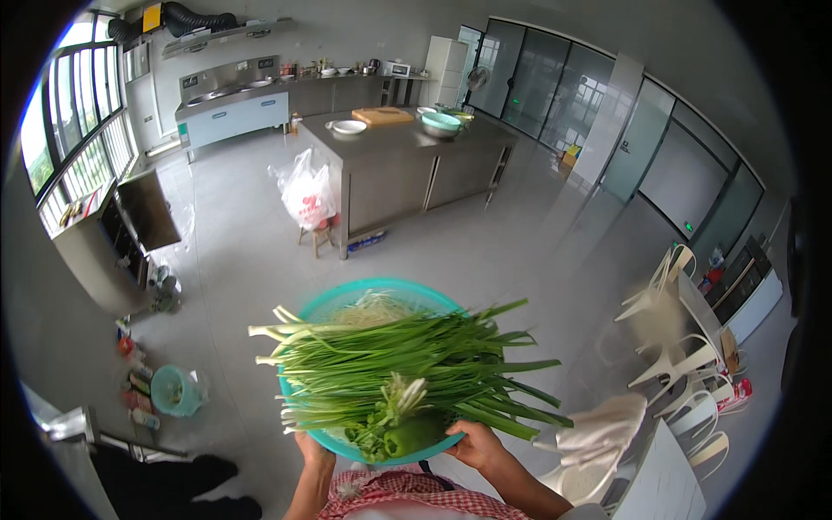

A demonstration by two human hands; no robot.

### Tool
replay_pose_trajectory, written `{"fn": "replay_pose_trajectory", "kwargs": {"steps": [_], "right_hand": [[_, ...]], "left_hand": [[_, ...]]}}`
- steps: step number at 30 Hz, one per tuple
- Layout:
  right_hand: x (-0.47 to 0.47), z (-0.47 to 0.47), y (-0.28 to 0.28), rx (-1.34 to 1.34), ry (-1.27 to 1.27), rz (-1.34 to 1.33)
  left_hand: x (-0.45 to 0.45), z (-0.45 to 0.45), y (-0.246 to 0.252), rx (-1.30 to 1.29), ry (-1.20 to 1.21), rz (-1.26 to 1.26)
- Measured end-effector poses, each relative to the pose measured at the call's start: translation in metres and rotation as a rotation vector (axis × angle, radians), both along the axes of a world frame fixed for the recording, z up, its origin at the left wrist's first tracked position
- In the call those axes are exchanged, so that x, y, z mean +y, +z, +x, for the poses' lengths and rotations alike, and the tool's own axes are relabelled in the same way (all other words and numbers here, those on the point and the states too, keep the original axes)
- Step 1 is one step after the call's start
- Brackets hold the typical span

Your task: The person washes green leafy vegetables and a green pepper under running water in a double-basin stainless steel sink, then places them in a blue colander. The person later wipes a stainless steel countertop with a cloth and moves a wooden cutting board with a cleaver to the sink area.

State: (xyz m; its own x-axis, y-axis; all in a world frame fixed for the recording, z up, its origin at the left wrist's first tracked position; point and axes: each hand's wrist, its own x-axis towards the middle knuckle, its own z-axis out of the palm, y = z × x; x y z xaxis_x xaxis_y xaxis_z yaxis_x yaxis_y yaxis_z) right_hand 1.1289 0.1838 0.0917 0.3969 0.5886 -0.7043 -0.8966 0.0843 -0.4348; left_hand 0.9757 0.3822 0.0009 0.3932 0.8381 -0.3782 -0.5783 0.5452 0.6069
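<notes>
A round turquoise plastic basket [377,284] is held at waist height between my hands. My left hand [314,450] grips its near left rim, and my right hand [476,443] grips the near right rim with the thumb on top. Long green Chinese chives or garlic leaves [416,354] lie across it, their ends sticking out past both sides. Bean sprouts [377,307] show behind them at the far rim. In front, near me, are a green bell pepper [413,434] and a leafy bunch of cilantro [364,437]. The basket's bottom is hidden.
Ahead stands a stainless-steel island [390,153] bearing a wooden cutting board [382,116], a white dish [347,127] and stacked bowls [441,122]. A white plastic bag [307,192] rests on a stool beside it. Chairs [676,364] line the right; a waste bin [174,390] is left.
</notes>
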Motion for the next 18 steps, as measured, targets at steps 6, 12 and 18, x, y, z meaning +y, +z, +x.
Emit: {"fn": "replay_pose_trajectory", "kwargs": {"steps": [6,12,18], "right_hand": [[0.075,0.17,-0.016,-0.062,-0.11,0.027],[0.164,0.33,-0.015,-0.088,-0.09,0.057],[0.272,0.489,-0.017,-0.095,-0.053,0.09]], "left_hand": [[0.097,0.199,-0.011,-0.037,-0.122,0.145],[0.178,0.35,0.008,0.023,-0.042,0.172],[0.283,0.503,0.01,0.078,-0.002,0.187]]}}
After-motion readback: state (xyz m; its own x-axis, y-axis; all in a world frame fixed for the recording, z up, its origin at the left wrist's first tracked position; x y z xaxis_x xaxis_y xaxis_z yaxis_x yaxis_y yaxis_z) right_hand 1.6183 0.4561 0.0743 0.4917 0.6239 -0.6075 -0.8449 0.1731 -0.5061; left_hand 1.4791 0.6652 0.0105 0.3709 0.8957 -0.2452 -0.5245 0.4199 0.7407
